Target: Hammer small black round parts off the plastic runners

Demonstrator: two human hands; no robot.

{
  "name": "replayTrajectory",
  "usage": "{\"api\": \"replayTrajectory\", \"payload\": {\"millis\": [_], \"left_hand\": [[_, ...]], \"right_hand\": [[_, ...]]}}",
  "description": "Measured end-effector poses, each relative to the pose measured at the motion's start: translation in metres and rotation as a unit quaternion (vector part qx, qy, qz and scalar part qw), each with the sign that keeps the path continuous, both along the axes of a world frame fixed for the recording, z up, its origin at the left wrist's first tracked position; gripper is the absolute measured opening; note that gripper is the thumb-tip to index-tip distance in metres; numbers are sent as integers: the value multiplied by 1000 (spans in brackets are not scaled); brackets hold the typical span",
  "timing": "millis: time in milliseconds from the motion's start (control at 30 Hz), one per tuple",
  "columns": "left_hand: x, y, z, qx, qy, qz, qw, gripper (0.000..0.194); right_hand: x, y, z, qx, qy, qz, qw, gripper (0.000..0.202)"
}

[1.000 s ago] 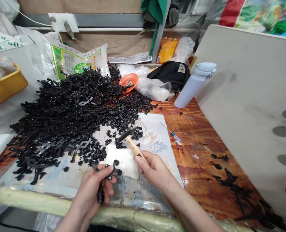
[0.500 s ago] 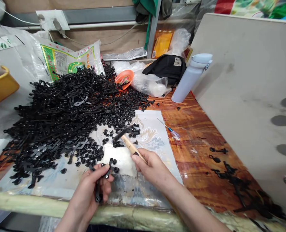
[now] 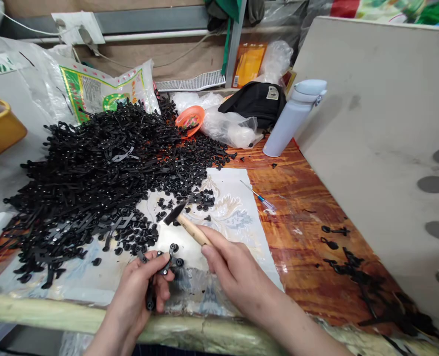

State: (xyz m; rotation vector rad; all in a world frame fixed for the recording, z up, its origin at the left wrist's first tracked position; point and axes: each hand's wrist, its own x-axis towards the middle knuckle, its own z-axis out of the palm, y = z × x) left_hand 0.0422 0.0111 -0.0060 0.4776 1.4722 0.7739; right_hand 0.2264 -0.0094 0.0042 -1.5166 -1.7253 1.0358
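My left hand [image 3: 147, 282] pinches a black jointed plastic part [image 3: 166, 264] near the front edge of a white pad [image 3: 184, 240]. One arm of that part hangs below the fingers, and round ends stick out to the right of the thumb. My right hand [image 3: 228, 262] is closed around the wooden handle of a hammer [image 3: 193, 228]. The dark hammer head points left, raised over the pad and apart from the part. Left of and behind the pad lie a big heap of similar black parts [image 3: 93, 163] and many small black caps [image 3: 130, 237].
A screwdriver [image 3: 259, 197] lies right of the pad on the patterned sheet's edge. Behind stand a light blue bottle [image 3: 293, 118], a black bag [image 3: 258, 105] and an orange bowl [image 3: 182, 116]. A grey panel [image 3: 375, 123] borders the right; black scraps [image 3: 356, 277] lie before it.
My right hand has shifted slightly, and the hammer head has swung left and downward. My left hand keeps the black part in almost the same place.
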Motion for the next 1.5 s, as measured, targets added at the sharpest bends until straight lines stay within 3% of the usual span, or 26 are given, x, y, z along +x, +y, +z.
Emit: {"api": "replayTrajectory", "payload": {"millis": [67, 200, 400, 567, 733, 933, 1133, 1233, 1300, 1367, 1500], "left_hand": [[-1, 0, -2, 1, -1, -8, 1000, 27], [-4, -2, -3, -1, -8, -5, 1000, 28], [-4, -2, -1, -14, -17, -17, 1000, 29], [-8, 3, -2, -27, -5, -43, 999, 32], [-11, 7, 0, -38, 1, -66, 997, 29], [-11, 7, 2, -40, 1, -64, 997, 27], [-10, 6, -1, -10, -37, -42, 998, 25], [-12, 4, 0, -2, -62, -33, 998, 23], [-14, 4, 2, 8, -89, -21, 996, 19], [-15, 4, 4, 16, -151, -10, 988, 19], [-19, 6, 8, 16, -273, 36, 961, 25]], "right_hand": [[5, -7, 4, 39, -48, 31, 998, 43], [18, -17, 5, 62, -136, 75, 986, 46], [21, -24, 5, 165, -113, 71, 977, 49], [15, -20, 0, 100, -165, 94, 977, 45], [17, -20, 2, 139, -140, 64, 978, 48], [8, -23, -5, 113, -187, 94, 971, 48], [5, -24, -9, 62, -172, 44, 982, 45], [21, -20, -16, 51, -193, -43, 979, 44], [35, -13, -21, 73, -260, -141, 952, 46], [48, -5, -29, 80, -343, -200, 914, 48], [58, 9, -48, 72, -449, -203, 867, 47]]}}
